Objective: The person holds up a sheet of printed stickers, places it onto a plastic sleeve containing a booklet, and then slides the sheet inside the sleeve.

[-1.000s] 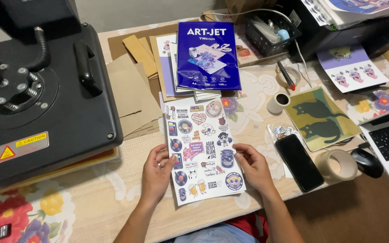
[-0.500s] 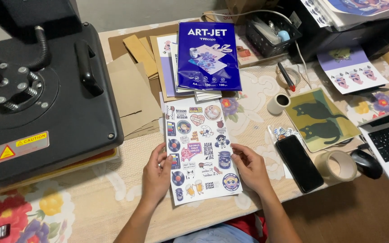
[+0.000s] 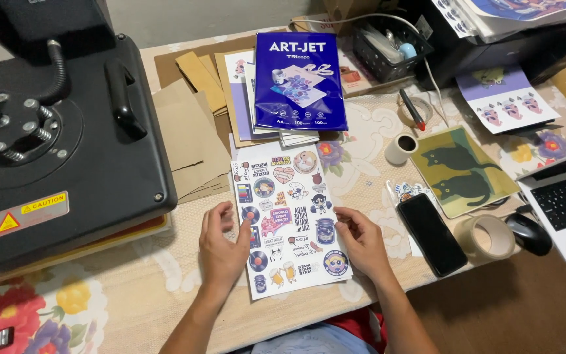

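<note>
So our left hand (image 3: 223, 248) is lying flat and open along the left edge of the sticker sheet (image 3: 287, 219), fingertips resting on it, nothing pinched. Our right hand (image 3: 363, 244) does the same on the right edge, fingers spread and loose, just touching the paper. The hands sit apart with the lower half of the sheet between them.

The sheet lies flat near the front edge of the table (image 3: 132, 301), roughly at its middle. Its long axis runs from us toward the back edge, tipped slightly so the far end leans left. The printed designs mostly read upright from our side, so its top points away from us.

What could go wrong, as we'd guess it: the near corners hang close to the front edge, so a careless nudge might slide the sheet off into our lap. Pressing sideways from both hands could buckle or crease it too.

Further out, the black heat press (image 3: 60, 144) fills the left end, the blue paper pack (image 3: 300, 82) sits just beyond the sheet's far end, and the black phone (image 3: 432, 234) and tape roll (image 3: 486, 237) lie to the right.
</note>
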